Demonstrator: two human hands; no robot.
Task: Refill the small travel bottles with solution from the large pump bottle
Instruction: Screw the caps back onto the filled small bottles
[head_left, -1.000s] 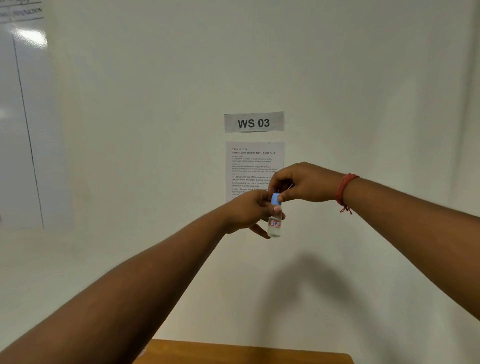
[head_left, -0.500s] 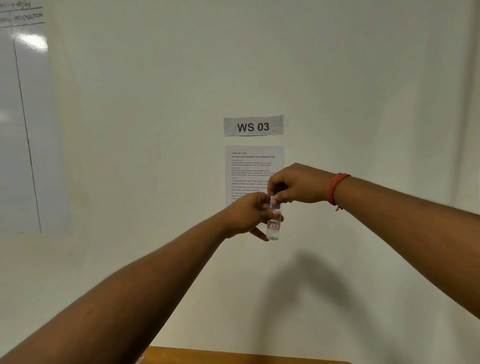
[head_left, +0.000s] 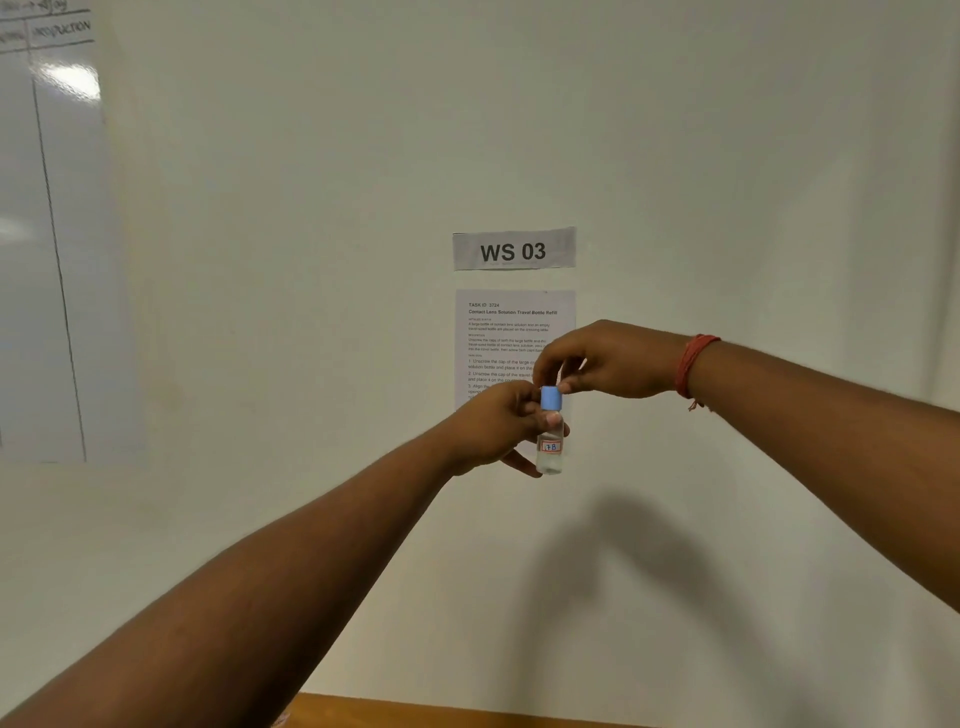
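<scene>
A small clear travel bottle (head_left: 549, 451) with a red-edged label is held upright in the air in front of the wall. My left hand (head_left: 493, 426) grips its upper body from the left. Its blue cap (head_left: 550, 399) sits on top. My right hand (head_left: 605, 361) comes from the right, and its thumb and fingertips pinch the cap. The large pump bottle is out of view.
A white wall fills the view, with a "WS 03" sign (head_left: 514, 249) and a printed instruction sheet (head_left: 511, 332) behind my hands. A whiteboard (head_left: 36, 234) hangs at the left. A strip of wooden table edge (head_left: 441, 713) shows at the bottom.
Both hands stay on the bottle at the same spot. My right fingers have shifted on the blue cap, which shows more fully now than half a second ago.
</scene>
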